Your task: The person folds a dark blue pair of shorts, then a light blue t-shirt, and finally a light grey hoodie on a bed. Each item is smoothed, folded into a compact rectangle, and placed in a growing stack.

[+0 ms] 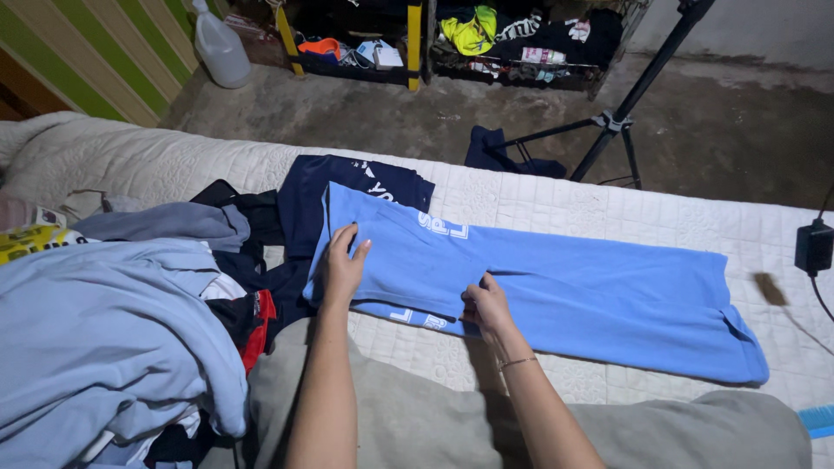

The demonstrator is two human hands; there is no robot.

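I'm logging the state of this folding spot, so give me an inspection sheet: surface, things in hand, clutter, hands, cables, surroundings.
Surface: white quilted bed cover.
Things in hand: light blue trousers laid flat, legs stacked, over a navy garment.
Clutter: heap of clothes at left; grey fabric at the near edge.
Hands: left hand flat on the waist end; right hand pinching the near edge.
Cables: black power adapter with cord at right.
Surroundings: concrete floor, tripod, plastic jug, shelves of clothes.
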